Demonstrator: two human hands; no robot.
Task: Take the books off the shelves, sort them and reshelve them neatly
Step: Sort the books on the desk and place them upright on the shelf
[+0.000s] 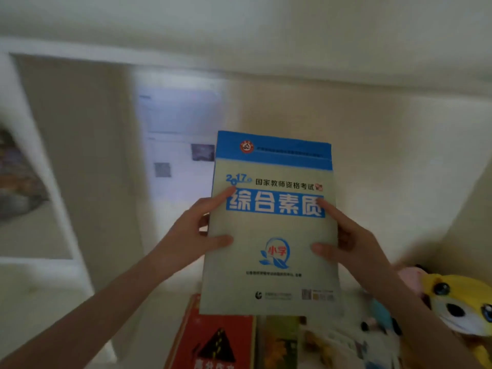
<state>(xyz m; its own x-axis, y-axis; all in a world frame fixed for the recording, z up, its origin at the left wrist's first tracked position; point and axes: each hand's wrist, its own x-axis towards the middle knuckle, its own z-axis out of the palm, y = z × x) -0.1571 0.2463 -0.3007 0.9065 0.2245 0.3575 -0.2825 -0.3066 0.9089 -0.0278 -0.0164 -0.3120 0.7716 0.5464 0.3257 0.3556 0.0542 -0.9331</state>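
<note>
Gripping pale-green, blue-banded book (271, 230), cover facing up.

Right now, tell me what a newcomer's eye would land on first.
The book, pale green with a blue top band, is held up at centre frame, the left hand gripping its left edge and the right hand its right edge. Below it lies a red book, and a yellow plush toy sits at the lower right.
</note>
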